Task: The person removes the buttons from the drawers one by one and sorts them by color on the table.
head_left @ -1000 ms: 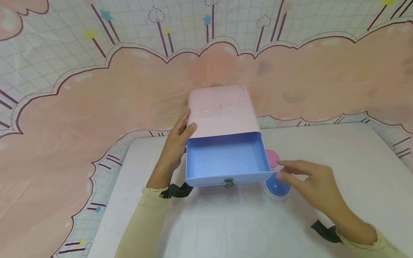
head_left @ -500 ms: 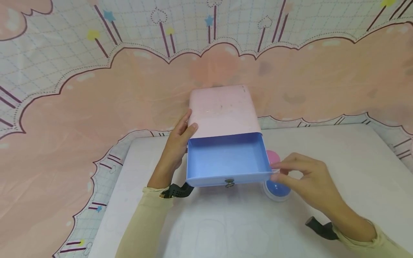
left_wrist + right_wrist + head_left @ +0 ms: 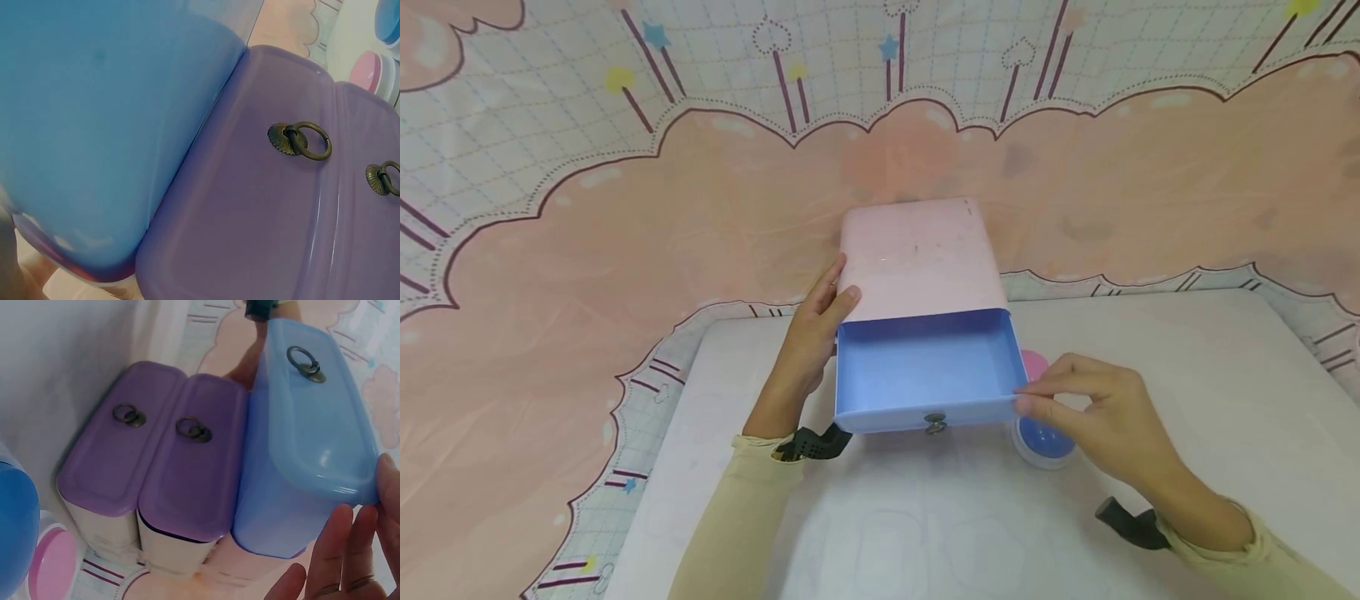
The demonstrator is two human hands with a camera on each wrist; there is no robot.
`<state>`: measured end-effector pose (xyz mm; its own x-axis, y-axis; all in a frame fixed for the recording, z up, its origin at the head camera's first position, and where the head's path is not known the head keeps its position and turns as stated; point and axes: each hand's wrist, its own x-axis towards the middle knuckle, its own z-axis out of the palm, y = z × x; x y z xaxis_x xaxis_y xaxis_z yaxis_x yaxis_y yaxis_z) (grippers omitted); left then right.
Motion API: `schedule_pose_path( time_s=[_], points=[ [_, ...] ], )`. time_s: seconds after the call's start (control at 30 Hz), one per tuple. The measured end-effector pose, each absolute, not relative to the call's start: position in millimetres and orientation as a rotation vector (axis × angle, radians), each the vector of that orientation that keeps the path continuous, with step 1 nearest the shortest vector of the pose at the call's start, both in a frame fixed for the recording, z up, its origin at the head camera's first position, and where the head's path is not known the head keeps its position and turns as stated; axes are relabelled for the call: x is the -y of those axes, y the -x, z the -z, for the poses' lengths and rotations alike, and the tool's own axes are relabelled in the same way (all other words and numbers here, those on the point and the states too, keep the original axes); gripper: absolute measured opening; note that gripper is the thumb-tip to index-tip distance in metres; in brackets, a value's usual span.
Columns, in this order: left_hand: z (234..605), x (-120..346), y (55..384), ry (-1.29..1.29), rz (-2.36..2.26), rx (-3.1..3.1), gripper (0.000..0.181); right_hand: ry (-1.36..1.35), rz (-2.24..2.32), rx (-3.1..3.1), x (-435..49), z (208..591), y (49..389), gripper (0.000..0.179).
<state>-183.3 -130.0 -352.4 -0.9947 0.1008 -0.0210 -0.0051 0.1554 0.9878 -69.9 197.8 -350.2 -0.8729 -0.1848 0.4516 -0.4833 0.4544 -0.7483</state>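
Note:
A small pink drawer cabinet (image 3: 917,258) stands at the table's far side. Its top blue drawer (image 3: 887,418), with a brass ring pull (image 3: 306,365), is pulled well out and bare inside. My left hand (image 3: 808,337) holds the cabinet's left side, thumb over the top edge. My right hand (image 3: 1105,417) pinches the blue drawer's front right corner, thumb and fingers at the edge. Below that drawer, an upper purple drawer (image 3: 194,469) and a lower purple drawer (image 3: 106,456) are pushed in, each with its own ring pull.
Right of the cabinet, partly behind the drawer and my right hand, are a round pink-topped container (image 3: 1033,364) and a blue-topped one (image 3: 1045,439) on the white table (image 3: 925,525). A patterned cloth (image 3: 737,208) covers the wall behind.
My right hand has moved left from beside the drawer onto its front right corner and closed its fingertips there. The left hand, cabinet and drawer stay nearly where they were.

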Motion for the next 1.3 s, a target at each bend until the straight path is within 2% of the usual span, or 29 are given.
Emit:
schedule_pose_path(
  time_s=[0.8, 1.07, 1.3],
  points=[
    [350.7, 129.2, 184.5, -0.147, -2.011, -2.350, 0.063, -0.501, -1.262, 2.402, -189.2, 350.6, 105.4, 0.012],
    [351.1, 129.8, 184.2, -0.154, -2.005, -2.355, 0.063, -0.433, -1.275, 2.430, -187.9, 351.1, 113.9, 0.012],
    [350.6, 130.1, 183.9, -0.144, -1.988, -2.367, 0.063, -0.307, -1.287, 2.411, -185.1, 347.6, 105.6, 0.019]
  ],
)
